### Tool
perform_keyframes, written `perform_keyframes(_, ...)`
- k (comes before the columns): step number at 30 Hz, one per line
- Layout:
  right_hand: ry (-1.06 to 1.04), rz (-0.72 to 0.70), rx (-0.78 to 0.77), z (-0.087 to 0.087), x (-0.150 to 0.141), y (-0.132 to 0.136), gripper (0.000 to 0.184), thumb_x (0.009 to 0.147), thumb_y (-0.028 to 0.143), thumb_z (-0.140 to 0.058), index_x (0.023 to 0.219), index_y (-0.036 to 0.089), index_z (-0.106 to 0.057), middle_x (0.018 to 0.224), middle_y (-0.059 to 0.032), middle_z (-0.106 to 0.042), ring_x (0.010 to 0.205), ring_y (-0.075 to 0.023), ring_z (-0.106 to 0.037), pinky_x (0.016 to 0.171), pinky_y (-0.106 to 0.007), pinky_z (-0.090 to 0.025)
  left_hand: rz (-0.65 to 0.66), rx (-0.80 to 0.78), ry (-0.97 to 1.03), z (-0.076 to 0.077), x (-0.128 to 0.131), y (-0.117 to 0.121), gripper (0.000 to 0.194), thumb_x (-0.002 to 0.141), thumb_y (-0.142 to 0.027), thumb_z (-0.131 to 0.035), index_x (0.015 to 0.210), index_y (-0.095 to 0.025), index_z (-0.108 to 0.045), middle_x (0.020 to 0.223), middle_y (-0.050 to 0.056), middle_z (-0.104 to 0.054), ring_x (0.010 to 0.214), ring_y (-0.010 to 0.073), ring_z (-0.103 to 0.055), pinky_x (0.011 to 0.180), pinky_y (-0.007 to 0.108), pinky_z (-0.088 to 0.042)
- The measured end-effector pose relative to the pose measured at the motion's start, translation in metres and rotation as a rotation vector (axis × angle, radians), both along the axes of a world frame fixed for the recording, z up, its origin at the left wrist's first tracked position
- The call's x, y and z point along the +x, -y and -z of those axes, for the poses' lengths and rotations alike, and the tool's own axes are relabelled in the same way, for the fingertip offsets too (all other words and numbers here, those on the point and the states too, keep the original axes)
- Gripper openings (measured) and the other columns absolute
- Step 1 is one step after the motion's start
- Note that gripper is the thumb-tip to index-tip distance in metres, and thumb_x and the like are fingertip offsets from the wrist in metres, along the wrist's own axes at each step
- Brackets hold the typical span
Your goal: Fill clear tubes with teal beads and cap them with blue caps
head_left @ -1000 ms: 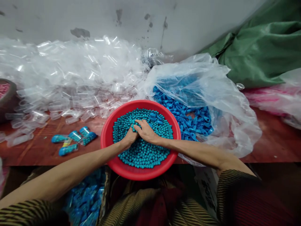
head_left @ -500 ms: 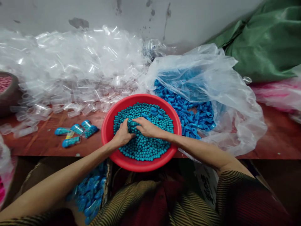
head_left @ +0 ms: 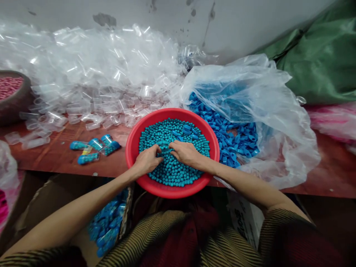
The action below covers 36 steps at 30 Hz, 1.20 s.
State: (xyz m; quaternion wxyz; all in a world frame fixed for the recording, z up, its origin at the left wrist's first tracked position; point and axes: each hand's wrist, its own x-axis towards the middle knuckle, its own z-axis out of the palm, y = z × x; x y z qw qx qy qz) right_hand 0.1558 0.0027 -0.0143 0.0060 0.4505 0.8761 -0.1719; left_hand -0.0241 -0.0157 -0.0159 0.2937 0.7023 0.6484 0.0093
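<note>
A red basin (head_left: 131, 148) of small teal beads (head_left: 175, 178) stands at the table's front edge. Over the beads, a clear plastic tube (head_left: 164, 147) with teal beads in it lies level between my hands. My left hand (head_left: 148, 160) is closed, thumb and fingers pinching the tube's left end. At the other end, the closed fingers of my right hand (head_left: 187, 152) grip it too; whether a cap is there is hidden. Several blue caps (head_left: 187, 129) rest on the beads behind my right hand.
Filled blue-capped tubes (head_left: 96, 145) lie left of the basin. Behind spreads a heap of clear empty tubes (head_left: 111, 74). Blue caps (head_left: 236, 141) spill from a plastic bag (head_left: 292, 129) at right. A bowl (head_left: 16, 105) of pink beads stands far left; a box of filled tubes (head_left: 109, 218) sits below.
My hands have lifted slightly out of the beads, and the tube between them now shows more plainly. The whole view has shifted and tilted a little.
</note>
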Motion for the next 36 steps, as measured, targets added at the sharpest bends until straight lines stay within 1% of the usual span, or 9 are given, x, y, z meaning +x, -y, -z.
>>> perform_keyframes(5, 0.128, -0.043, 0.071, 0.006, -0.008, -0.001, 0.028, 0.09, 0.032, -0.047, 0.11, 0.014, -0.055, 0.103, -0.0117, -0.063, 0.081, -0.023, -0.062, 0.059, -0.03, -0.043, 0.087, 0.078, -0.119, -0.004, 0.009, 0.003, 0.025, 0.078, -0.031, -0.053, 0.101, -0.021, -0.055, 0.1, 0.009, -0.067, 0.094, 0.0287, -0.062, 0.074, 0.036, -0.045)
perform_keyframes(10, 0.115, -0.091, 0.087, 0.011, -0.013, -0.001, 0.03, 0.092, 0.02, -0.032, 0.108, 0.016, -0.057, 0.101, -0.0117, -0.064, 0.08, -0.0222, -0.062, 0.058, -0.03, -0.042, 0.152, 0.093, -0.258, -0.007, 0.017, 0.002, 0.032, 0.082, -0.032, -0.048, 0.112, -0.022, -0.054, 0.101, 0.011, -0.068, 0.091, 0.0283, -0.064, 0.074, 0.035, -0.045)
perform_keyframes(14, 0.068, -0.086, 0.078, 0.012, -0.018, 0.0, 0.03, 0.091, 0.021, -0.034, 0.108, 0.016, -0.058, 0.1, -0.0112, -0.065, 0.079, -0.0218, -0.062, 0.059, -0.03, -0.042, 0.17, 0.121, -0.281, -0.004, 0.019, -0.001, 0.03, 0.084, -0.026, -0.041, 0.108, -0.02, -0.058, 0.099, 0.012, -0.065, 0.086, 0.0266, -0.063, 0.073, 0.035, -0.045)
perform_keyframes(19, 0.068, -0.137, -0.118, -0.004, -0.004, -0.009, 0.026, 0.084, 0.015, -0.043, 0.099, 0.02, -0.063, 0.097, -0.0062, -0.068, 0.086, -0.0205, -0.062, 0.061, -0.027, -0.039, 0.178, 0.147, -0.264, -0.004, 0.017, -0.001, 0.031, 0.087, -0.03, -0.039, 0.107, -0.024, -0.062, 0.094, 0.009, -0.06, 0.083, 0.0251, -0.061, 0.071, 0.033, -0.044)
perform_keyframes(21, 0.117, -0.12, -0.1, -0.013, 0.009, -0.017, 0.028, 0.083, 0.013, -0.043, 0.098, 0.022, -0.064, 0.096, -0.0056, -0.068, 0.085, -0.0205, -0.062, 0.061, -0.027, -0.038, 0.18, 0.172, -0.223, -0.004, 0.013, -0.001, 0.032, 0.087, -0.034, -0.042, 0.111, -0.026, -0.061, 0.093, 0.007, -0.058, 0.084, 0.0234, -0.06, 0.072, 0.032, -0.044)
perform_keyframes(26, 0.202, -0.097, 0.186, -0.013, 0.029, -0.04, 0.034, 0.093, 0.015, -0.031, 0.113, 0.02, -0.058, 0.103, -0.0114, -0.064, 0.077, -0.0193, -0.06, 0.061, -0.029, -0.035, 0.144, 0.197, 0.097, 0.0, 0.0, -0.001, 0.024, 0.082, -0.033, -0.048, 0.098, -0.019, -0.06, 0.087, 0.005, -0.057, 0.082, 0.0192, -0.056, 0.079, 0.031, -0.043)
perform_keyframes(28, 0.238, -0.135, 0.176, -0.006, 0.027, -0.048, 0.032, 0.094, 0.018, -0.031, 0.111, 0.018, -0.058, 0.099, -0.0117, -0.065, 0.076, -0.0195, -0.059, 0.062, -0.03, -0.035, 0.084, 0.14, 0.295, 0.003, -0.003, -0.002, 0.018, 0.08, -0.032, -0.049, 0.089, -0.019, -0.057, 0.08, 0.002, -0.057, 0.076, 0.0167, -0.054, 0.076, 0.031, -0.044)
perform_keyframes(31, 0.284, -0.14, 0.153, 0.001, 0.02, -0.053, 0.032, 0.095, 0.018, -0.031, 0.105, 0.015, -0.061, 0.094, -0.0124, -0.066, 0.076, -0.0206, -0.058, 0.063, -0.031, -0.036, -0.055, -0.061, 0.597, 0.005, -0.001, -0.002, 0.016, 0.077, -0.033, -0.051, 0.084, -0.018, -0.051, 0.066, -0.004, -0.049, 0.061, 0.0117, -0.048, 0.063, 0.027, -0.044)
perform_keyframes(36, 0.25, -0.162, 0.206, -0.001, 0.016, -0.04, 0.034, 0.094, 0.014, -0.029, 0.104, 0.013, -0.061, 0.108, -0.0159, -0.06, 0.089, -0.0245, -0.057, 0.067, -0.034, -0.039, -0.261, -0.283, 0.93, -0.004, 0.003, 0.004, 0.035, 0.065, -0.037, -0.069, 0.085, -0.017, -0.049, 0.068, -0.006, -0.047, 0.062, 0.0092, -0.05, 0.059, 0.025, -0.049)
